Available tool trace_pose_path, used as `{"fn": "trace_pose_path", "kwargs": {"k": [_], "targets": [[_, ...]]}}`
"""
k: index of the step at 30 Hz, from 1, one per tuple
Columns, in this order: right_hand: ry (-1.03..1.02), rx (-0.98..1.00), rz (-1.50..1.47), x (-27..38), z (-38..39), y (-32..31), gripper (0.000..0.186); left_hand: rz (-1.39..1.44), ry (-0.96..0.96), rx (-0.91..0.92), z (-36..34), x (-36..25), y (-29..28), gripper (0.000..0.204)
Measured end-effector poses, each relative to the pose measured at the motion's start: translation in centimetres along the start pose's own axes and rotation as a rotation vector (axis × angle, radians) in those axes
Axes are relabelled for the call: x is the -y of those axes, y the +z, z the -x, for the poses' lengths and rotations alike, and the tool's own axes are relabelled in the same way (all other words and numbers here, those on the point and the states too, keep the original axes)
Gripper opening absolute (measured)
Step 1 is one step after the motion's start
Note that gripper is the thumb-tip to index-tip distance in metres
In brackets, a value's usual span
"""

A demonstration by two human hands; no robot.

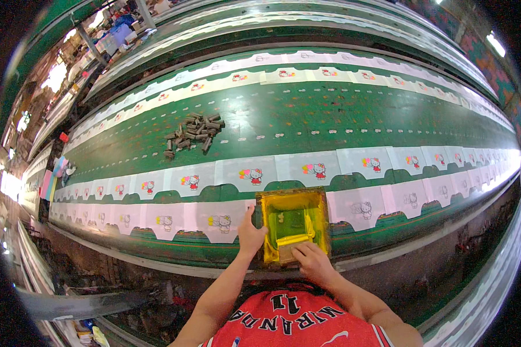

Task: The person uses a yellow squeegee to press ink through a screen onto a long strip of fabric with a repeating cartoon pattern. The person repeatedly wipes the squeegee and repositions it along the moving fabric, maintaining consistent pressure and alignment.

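Observation:
A small screen-printing frame (325,218), smeared with yellow ink, lies over the near row of pale cut pieces (356,198). My left hand (251,234) grips its left side, one finger stretched along the outer edge. Inside the frame, my right hand (314,259) is closed on a squeegee (289,250) near the frame's near end. Yellow ink coats the squeegee's far edge, and a streak of it runs up the mesh. Pieces left of the frame carry a cartoon cat with yellow patches; those to the right show grey outlines and no yellow.
The long green table (260,110) curves across the view. A second row of pieces (255,169) with coloured cats lies just beyond. Farther off sits a heap of dark short cylinders (195,132), with more rows of pieces behind. A metal rail (87,305) crosses the lower left.

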State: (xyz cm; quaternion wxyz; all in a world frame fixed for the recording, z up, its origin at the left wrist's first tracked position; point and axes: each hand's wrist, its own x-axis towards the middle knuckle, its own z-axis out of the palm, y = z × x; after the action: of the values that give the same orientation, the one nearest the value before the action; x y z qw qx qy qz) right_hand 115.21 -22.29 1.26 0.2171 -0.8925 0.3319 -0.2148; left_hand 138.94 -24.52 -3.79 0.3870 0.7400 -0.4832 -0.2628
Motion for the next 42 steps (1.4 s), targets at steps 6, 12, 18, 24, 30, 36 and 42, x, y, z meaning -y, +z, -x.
{"fn": "trace_pose_path", "kwargs": {"k": [6, 12, 18, 24, 30, 36, 42], "targets": [[0.036, -0.124, 0.037, -7.0, -8.9, 1.8, 0.037, 0.062, 0.017, 0.027, -1.3, -0.2, 0.2, 0.08], [0.081, -0.139, -0.013, -8.4, -12.5, 0.5, 0.022, 0.088, 0.053, 0.008, -0.8, -0.8, 0.0, 0.08], [0.086, -0.01, 0.025, -2.0, -3.2, 1.3, 0.037, -0.012, 0.044, -0.015, -0.6, 0.2, 0.4, 0.077], [0.039, -0.058, 0.043, -0.6, -0.1, 0.5, 0.041, 0.01, 0.039, -0.005, -0.6, -0.9, 0.4, 0.077], [0.077, -0.07, -0.001, -3.6, 0.6, -5.1, 0.041, 0.107, 0.071, -0.026, 0.4, -6.3, 3.1, 0.084], [0.099, -0.104, 0.08, -9.9, 5.6, -11.9, 0.032, 0.15, 0.058, -0.001, 1.8, -12.2, 12.5, 0.081], [0.092, -0.071, 0.083, -15.4, 10.0, -13.9, 0.031, 0.115, 0.018, 0.016, 3.2, -14.9, 18.7, 0.079]]}}
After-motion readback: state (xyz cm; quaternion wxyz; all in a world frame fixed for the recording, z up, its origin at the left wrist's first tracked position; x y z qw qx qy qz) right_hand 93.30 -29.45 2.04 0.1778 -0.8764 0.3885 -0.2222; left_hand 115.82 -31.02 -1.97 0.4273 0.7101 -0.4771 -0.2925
